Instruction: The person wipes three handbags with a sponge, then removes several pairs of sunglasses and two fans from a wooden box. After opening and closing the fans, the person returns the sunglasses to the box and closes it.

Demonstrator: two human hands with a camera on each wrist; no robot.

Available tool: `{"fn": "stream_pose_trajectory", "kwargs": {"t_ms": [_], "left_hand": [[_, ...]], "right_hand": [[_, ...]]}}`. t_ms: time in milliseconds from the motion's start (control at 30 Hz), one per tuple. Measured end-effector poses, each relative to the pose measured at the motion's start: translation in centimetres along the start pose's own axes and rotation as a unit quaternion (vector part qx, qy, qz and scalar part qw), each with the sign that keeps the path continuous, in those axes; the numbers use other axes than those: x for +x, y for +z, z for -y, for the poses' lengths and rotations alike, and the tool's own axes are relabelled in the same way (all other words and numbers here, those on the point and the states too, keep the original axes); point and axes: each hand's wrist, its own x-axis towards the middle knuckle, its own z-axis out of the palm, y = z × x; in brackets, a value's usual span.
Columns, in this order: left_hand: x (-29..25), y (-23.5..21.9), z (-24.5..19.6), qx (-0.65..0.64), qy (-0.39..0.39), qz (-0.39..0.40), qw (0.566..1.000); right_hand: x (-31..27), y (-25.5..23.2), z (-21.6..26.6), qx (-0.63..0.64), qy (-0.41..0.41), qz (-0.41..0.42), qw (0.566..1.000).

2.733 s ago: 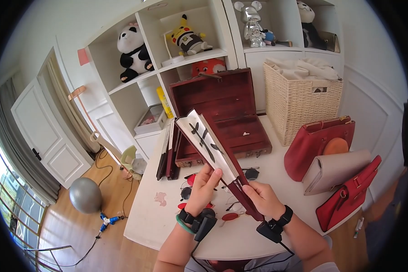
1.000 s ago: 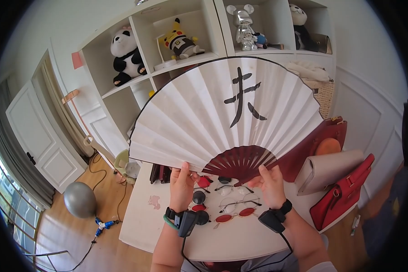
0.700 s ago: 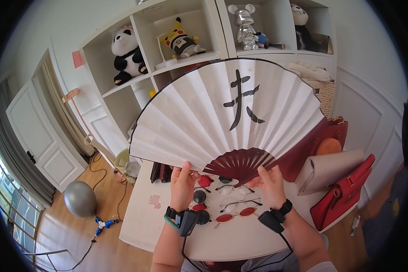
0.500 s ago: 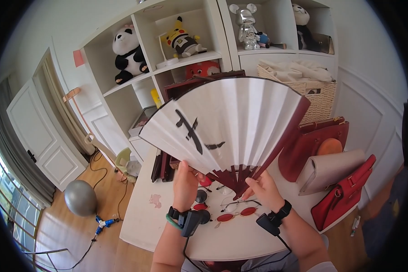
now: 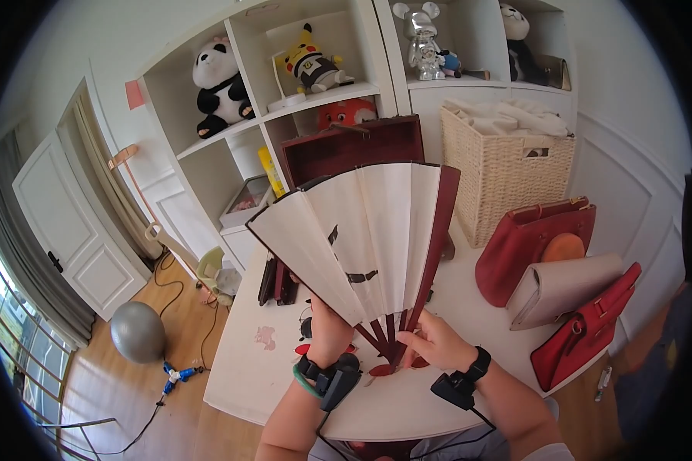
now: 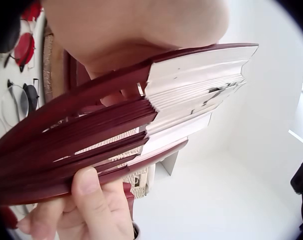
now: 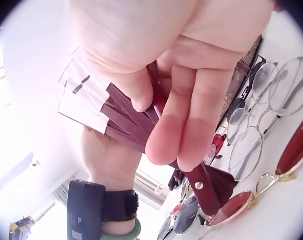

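Note:
A white paper folding fan (image 5: pixel 369 238) with dark red ribs and black brush strokes is partly spread above the table. My left hand (image 5: pixel 331 332) grips its left edge, fingers mostly hidden behind the paper. Near the pivot, my right hand (image 5: pixel 437 343) pinches the outer rib on the right; in the right wrist view its thumb and fingers (image 7: pixel 166 137) lie against the ribs above the rivet. The left wrist view shows the fan's ribs (image 6: pixel 81 130) bunched, with folds of paper between. Beneath the fan lie red-lensed glasses (image 5: pixel 380 370) and, in the right wrist view, clear round glasses (image 7: pixel 246 150).
An open dark red case (image 5: pixel 354 150) stands behind the fan. Closed dark fans (image 5: pixel 277 286) lie at the table's left. On the right are a red handbag (image 5: pixel 530 246), a beige bag (image 5: pixel 565 288) and another red bag (image 5: pixel 592 326). A wicker basket (image 5: pixel 507 180) stands behind.
The fan was folded at first, then spread wide, and is now narrowing again. Its right edge has swung left, with my right hand moving left and down, uncovering the case and basket.

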Motion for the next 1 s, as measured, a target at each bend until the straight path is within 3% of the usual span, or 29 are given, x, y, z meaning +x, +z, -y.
{"fn": "stream_pose_trajectory", "kwargs": {"t_ms": [33, 100, 133, 167, 200, 267, 300, 367, 500, 567, 667, 833, 900, 1000], "left_hand": [[0.4, 0.4, -0.2, -0.41, -0.084, -0.013, 0.908], [0.4, 0.5, -0.1, -0.391, -0.105, -0.027, 0.914], [0.3, 0.2, 0.5, -0.221, -0.065, -0.02, 0.973], [0.2, 0.1, 0.8, -0.044, -0.023, -0.012, 0.999], [0.2, 0.2, 0.6, -0.044, -0.023, -0.013, 0.999], [0.2, 0.8, -0.6, -0.205, -0.027, 0.043, 0.977], [-0.1, 1.0, -1.2, -0.205, -0.026, 0.043, 0.977], [-0.6, 1.4, -2.3, -0.359, -0.071, 0.066, 0.928], [-0.3, 1.7, -1.4, -0.266, -0.096, 0.066, 0.957], [-0.2, 1.6, -0.2, -0.234, -0.07, 0.078, 0.967], [-0.4, 2.0, -0.6, -0.022, -0.012, 0.064, 0.998], [-0.5, 2.2, -0.4, -0.057, -0.058, 0.075, 0.994], [-0.6, 2.5, -0.4, -0.076, -0.08, 0.08, 0.991], [-0.7, 3.0, 0.0, -0.059, -0.073, 0.146, 0.985]], "right_hand": [[0.0, -0.1, -0.2, 0.028, -0.023, -0.018, 0.999], [0.1, -0.1, -0.1, 0.037, -0.017, -0.022, 0.999], [0.1, 0.0, -0.1, 0.041, -0.018, -0.018, 0.999], [0.1, 0.1, 0.0, 0.045, -0.019, -0.013, 0.999], [-0.1, 0.1, 0.1, 0.045, -0.019, -0.012, 0.999], [-0.3, 0.0, 0.5, 0.021, 0.01, 0.033, 0.999], [-0.4, 0.1, 0.4, 0.021, 0.01, 0.033, 0.999], [-0.4, 0.4, 0.1, 0.053, 0.025, 0.092, 0.994], [-0.5, 0.8, 1.2, 0.074, 0.037, 0.111, 0.99], [-0.5, 0.7, 1.0, 0.073, 0.043, 0.112, 0.99], [-0.4, 0.6, 0.4, 0.07, 0.053, 0.12, 0.989], [-0.5, 0.6, 0.7, 0.065, 0.062, 0.134, 0.987], [-0.6, 0.9, 1.7, 0.104, 0.021, 0.052, 0.993], [-0.4, 0.1, 1.5, 0.138, 0.014, 0.019, 0.99]]}}
